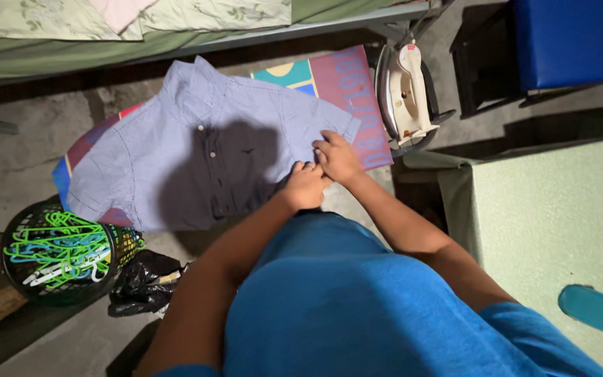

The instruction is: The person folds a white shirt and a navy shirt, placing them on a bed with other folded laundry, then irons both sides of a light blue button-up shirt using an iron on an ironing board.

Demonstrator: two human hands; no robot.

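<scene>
1. We have a pale blue shirt [204, 153] spread flat, buttons up, on a colourful mat [347, 87] on the concrete floor [15, 174], and we seem to be smoothing or folding its near hem and sleeve.
2. Our left hand [305, 187] and right hand [338, 158] meet at the shirt's lower right edge; both sets of fingers are curled shut, pinching the cloth there.
3. The next move, as we judge it, calls for keeping the fabric taut and flat so that no crease forms.
4. A clothes iron [407, 94] stands on end just beside the mat.
5. Around us: a bed [106, 42] above, a basket of green hangers [64, 251] at left, a black bag [141, 283], a blue chair [567, 42].
</scene>
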